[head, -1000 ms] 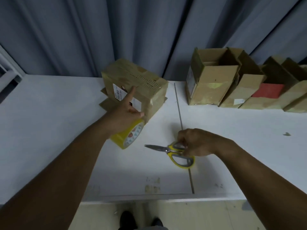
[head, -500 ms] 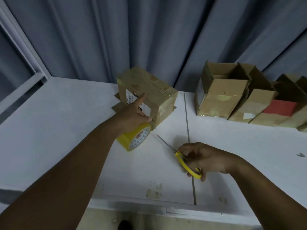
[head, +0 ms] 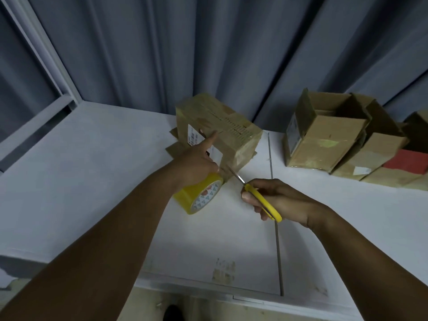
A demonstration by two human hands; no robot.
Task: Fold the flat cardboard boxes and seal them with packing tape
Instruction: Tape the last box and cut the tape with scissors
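A folded cardboard box [head: 231,133] with white labels stands on the white table [head: 92,181], resting on flat cardboard. My left hand [head: 196,163] grips a yellow roll of packing tape [head: 199,195] just in front of the box, with its forefinger stretched out against the box's labelled side. My right hand [head: 275,200] holds yellow-handled scissors [head: 259,195]. Their blades point up and left, and the tips reach the stretch of tape between the roll and the box's lower front corner.
Several open cardboard boxes [head: 324,137] stand in a row at the back right, one with a red face [head: 405,162]. Grey curtains hang behind the table. A seam [head: 275,216] runs across the tabletop. The table's front edge is near me.
My right hand lifted the scissors off the table and brought the blades up left to the tape beside the box. My left hand stayed on the roll and box.
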